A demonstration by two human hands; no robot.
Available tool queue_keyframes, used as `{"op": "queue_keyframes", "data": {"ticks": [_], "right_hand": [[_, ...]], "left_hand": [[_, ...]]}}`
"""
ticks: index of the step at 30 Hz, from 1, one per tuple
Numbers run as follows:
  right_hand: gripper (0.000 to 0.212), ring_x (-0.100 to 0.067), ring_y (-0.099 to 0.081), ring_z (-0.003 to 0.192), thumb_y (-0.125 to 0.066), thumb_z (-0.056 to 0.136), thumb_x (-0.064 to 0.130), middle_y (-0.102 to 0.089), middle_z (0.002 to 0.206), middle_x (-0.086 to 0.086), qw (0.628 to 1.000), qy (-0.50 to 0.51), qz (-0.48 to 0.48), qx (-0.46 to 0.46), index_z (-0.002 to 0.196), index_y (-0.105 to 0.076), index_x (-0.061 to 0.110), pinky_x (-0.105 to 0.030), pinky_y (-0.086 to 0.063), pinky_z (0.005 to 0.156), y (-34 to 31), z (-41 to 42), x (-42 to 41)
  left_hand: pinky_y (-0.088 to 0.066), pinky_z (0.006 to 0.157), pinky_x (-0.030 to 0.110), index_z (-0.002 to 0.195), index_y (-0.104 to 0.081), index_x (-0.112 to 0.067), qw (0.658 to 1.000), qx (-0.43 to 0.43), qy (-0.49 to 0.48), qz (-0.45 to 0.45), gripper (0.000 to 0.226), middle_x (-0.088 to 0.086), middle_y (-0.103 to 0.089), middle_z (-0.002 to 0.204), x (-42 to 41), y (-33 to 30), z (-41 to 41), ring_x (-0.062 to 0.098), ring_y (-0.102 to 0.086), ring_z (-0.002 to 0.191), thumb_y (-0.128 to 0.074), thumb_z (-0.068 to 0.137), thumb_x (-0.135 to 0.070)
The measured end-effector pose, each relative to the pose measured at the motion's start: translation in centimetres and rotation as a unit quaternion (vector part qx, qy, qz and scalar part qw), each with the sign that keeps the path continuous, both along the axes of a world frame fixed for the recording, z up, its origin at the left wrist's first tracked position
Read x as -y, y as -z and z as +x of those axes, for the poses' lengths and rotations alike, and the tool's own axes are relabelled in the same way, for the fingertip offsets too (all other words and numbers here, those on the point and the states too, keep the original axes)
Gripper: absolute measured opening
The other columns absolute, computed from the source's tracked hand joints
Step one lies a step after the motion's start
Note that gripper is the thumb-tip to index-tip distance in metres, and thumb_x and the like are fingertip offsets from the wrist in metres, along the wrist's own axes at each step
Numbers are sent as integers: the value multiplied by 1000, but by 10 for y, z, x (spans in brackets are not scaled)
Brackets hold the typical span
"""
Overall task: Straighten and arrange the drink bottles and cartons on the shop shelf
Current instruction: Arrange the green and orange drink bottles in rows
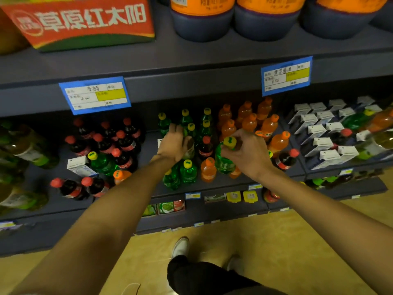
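My right hand (247,153) grips a green bottle with a yellow cap (224,160) by its neck, just above the middle shelf (148,143). My left hand (174,143) is closed around another bottle (190,148) among the green bottles (188,171); most of that bottle is hidden by my fingers. Orange bottles (248,122) stand in rows to the right. Dark cola bottles with red caps (119,141) stand to the left, mixed with a green bottle (100,162), an orange bottle (120,175) and a white carton (79,166). A cola bottle (286,159) lies tilted at the right.
White cartons (323,133) fill the right of the shelf, with stray bottles (361,120) lying over them. Large tea bottles (25,145) stand at the far left. The upper shelf holds a red box (85,22) and big orange-labelled jugs (202,15). Lower shelves and a tan floor (276,241) lie below.
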State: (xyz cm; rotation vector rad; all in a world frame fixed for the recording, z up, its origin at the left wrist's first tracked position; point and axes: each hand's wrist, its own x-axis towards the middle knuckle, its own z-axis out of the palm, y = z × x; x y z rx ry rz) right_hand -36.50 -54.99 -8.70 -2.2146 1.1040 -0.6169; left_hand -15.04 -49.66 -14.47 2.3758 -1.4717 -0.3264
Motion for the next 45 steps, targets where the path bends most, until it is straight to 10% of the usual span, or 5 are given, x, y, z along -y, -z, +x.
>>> {"op": "queue_keyframes", "data": {"ticks": [22, 45], "right_hand": [[27, -21, -57, 89, -58, 91, 31, -63, 94, -9, 996, -76, -17, 42, 103, -59, 8, -28, -39, 72, 20, 58, 33], [32, -36, -58, 105, -70, 81, 34, -64, 109, -15, 963, -1, 49, -266, 99, -66, 8, -36, -51, 73, 123, 160, 26]], "left_hand": [[-35, 47, 25, 121, -52, -8, 966, 172, -62, -186, 46, 10, -51, 105, -120, -94, -50, 23, -58, 72, -47, 95, -45], [-27, 47, 22, 95, -55, -19, 986, 72, -59, -140, 37, -1, -60, 79, -190, -38, -47, 25, -60, 60, -51, 82, -54]]}}
